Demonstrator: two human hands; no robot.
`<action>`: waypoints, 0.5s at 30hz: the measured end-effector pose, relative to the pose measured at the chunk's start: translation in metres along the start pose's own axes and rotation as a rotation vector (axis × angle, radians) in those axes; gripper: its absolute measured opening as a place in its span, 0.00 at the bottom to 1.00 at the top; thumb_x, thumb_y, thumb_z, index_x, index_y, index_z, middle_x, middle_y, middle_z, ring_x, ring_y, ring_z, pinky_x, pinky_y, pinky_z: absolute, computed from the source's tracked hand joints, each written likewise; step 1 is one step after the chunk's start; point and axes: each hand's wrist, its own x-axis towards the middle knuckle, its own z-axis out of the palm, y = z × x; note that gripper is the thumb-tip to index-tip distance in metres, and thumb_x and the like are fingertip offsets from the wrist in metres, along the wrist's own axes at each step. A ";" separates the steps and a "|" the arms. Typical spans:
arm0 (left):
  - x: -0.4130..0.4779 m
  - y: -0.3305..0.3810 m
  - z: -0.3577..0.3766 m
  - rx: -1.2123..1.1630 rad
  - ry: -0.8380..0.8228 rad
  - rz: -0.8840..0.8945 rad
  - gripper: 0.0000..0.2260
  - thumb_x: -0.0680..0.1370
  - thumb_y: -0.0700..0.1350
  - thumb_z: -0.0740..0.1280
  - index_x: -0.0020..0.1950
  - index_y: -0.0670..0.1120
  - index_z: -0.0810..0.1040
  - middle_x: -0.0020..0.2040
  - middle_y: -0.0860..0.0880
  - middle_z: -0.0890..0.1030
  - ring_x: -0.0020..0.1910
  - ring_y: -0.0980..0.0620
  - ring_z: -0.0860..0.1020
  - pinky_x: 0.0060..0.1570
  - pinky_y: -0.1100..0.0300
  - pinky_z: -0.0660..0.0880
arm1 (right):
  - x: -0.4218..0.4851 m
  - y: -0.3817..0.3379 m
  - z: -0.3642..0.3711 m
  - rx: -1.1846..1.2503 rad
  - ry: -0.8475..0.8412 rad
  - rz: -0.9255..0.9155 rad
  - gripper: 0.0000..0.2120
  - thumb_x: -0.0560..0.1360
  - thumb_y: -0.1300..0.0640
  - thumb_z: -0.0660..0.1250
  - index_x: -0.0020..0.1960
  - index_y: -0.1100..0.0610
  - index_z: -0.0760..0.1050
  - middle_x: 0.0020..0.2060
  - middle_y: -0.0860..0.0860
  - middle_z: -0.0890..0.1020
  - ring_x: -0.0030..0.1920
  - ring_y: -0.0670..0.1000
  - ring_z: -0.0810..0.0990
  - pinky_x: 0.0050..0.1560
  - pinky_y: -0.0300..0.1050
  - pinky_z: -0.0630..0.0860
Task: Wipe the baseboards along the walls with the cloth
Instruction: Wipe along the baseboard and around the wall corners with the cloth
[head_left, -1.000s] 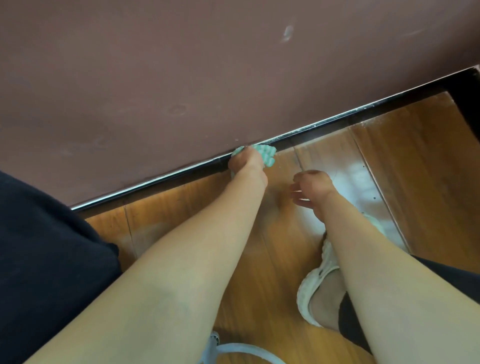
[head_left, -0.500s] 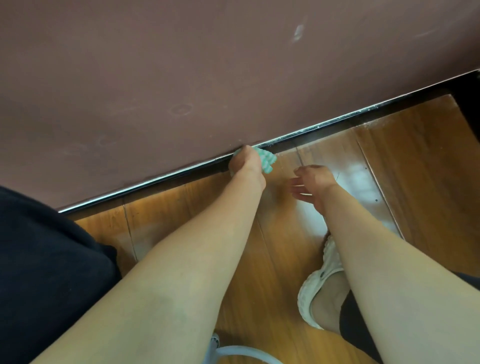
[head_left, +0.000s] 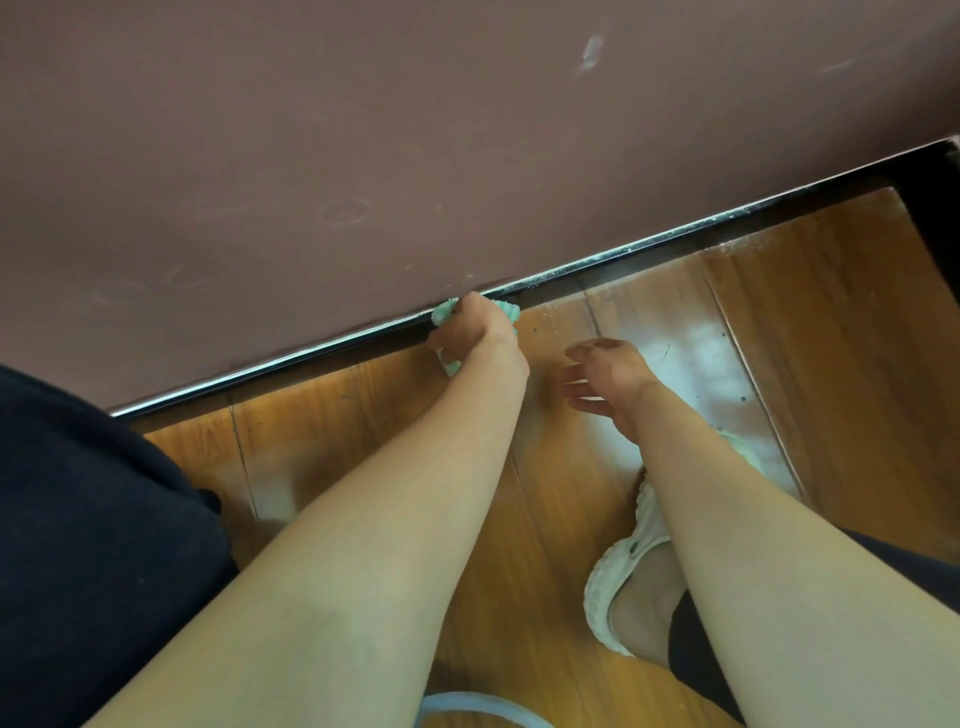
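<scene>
A dark baseboard (head_left: 649, 257) with a shiny top edge runs diagonally along the foot of a maroon wall (head_left: 363, 156). My left hand (head_left: 475, 335) grips a green and white cloth (head_left: 444, 313) and presses it against the baseboard; most of the cloth is hidden under the hand. My right hand (head_left: 602, 376) hovers just right of it above the wooden floor, fingers relaxed and holding nothing. White dust specks lie along the baseboard to the right of the cloth.
Glossy wooden floorboards (head_left: 805, 338) run below the baseboard. My foot in a white clog (head_left: 623, 577) stands under my right forearm. Dark clothing (head_left: 88, 545) fills the lower left. A pale blue curved rim (head_left: 467, 709) shows at the bottom edge. A dark gap (head_left: 935, 208) lies at far right.
My left hand has slid the cloth leftward along the baseboard. My right hand has stayed about where it was above the floor.
</scene>
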 end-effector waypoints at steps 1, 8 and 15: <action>-0.011 0.004 -0.002 -0.003 -0.034 0.005 0.21 0.70 0.47 0.60 0.62 0.42 0.71 0.57 0.43 0.79 0.49 0.42 0.82 0.53 0.49 0.81 | 0.000 0.001 -0.002 0.017 0.008 0.006 0.12 0.82 0.58 0.60 0.64 0.58 0.74 0.43 0.55 0.83 0.37 0.52 0.82 0.44 0.46 0.82; -0.024 0.004 0.004 -0.016 -0.267 -0.068 0.08 0.76 0.40 0.62 0.51 0.43 0.79 0.40 0.47 0.83 0.36 0.47 0.83 0.35 0.59 0.77 | 0.002 0.003 -0.005 0.064 0.016 0.016 0.13 0.82 0.58 0.61 0.66 0.58 0.73 0.45 0.56 0.83 0.38 0.52 0.82 0.37 0.43 0.81; -0.016 0.002 -0.014 -0.129 -0.225 -0.089 0.06 0.77 0.46 0.67 0.43 0.45 0.78 0.38 0.48 0.84 0.35 0.50 0.83 0.34 0.61 0.77 | 0.004 -0.002 0.004 0.087 -0.004 0.018 0.13 0.82 0.58 0.61 0.65 0.58 0.73 0.46 0.56 0.83 0.37 0.51 0.81 0.34 0.41 0.81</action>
